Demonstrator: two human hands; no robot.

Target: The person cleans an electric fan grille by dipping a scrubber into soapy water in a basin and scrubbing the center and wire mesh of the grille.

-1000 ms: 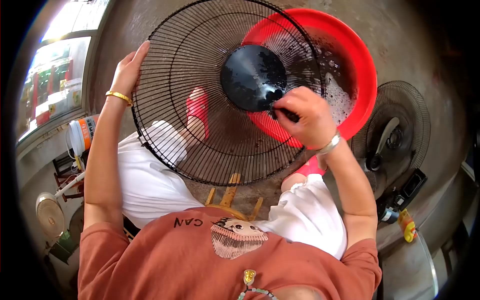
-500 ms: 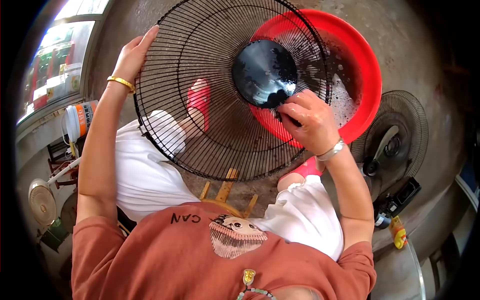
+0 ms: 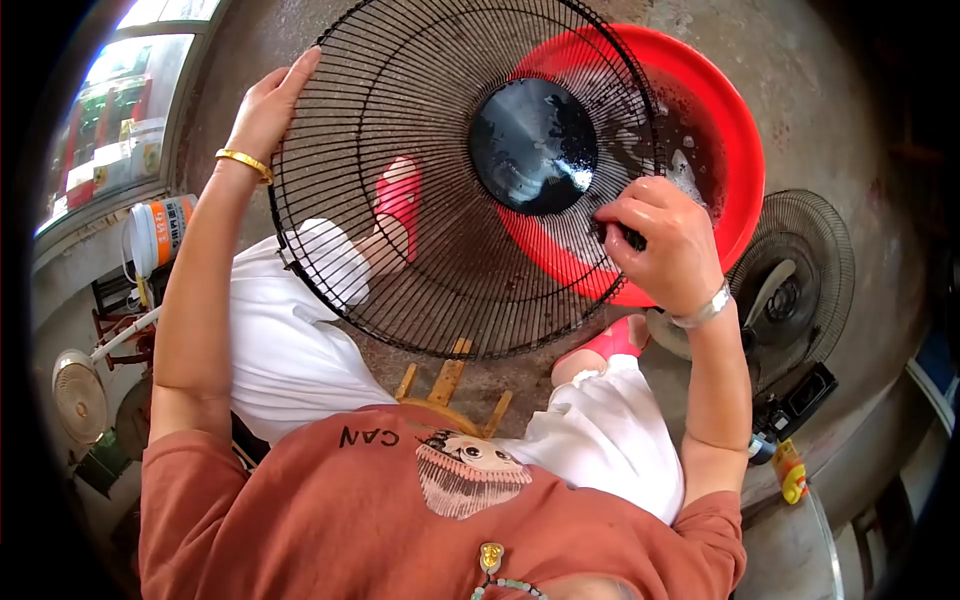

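A round black wire fan grille (image 3: 420,200) with a wet dark centre disc (image 3: 533,146) is held up over my knees, its right part above a red basin (image 3: 745,180) of dark, foamy water. My left hand (image 3: 272,112) grips the grille's rim at the upper left. On the grille's right side, near the rim, my right hand (image 3: 662,240) is closed round a small dark object (image 3: 630,237), mostly hidden by the fingers; what it is I cannot make out.
A second fan with a wire grille (image 3: 800,290) lies on the floor at the right, with a black box-like part (image 3: 808,390) and a yellow packet (image 3: 790,472) below it. At the left are a white bucket (image 3: 160,235) and a small fan (image 3: 80,395).
My right hand has moved right, from the centre disc's lower edge towards the grille's rim. The grille has shifted slightly up and right, still in my left hand.
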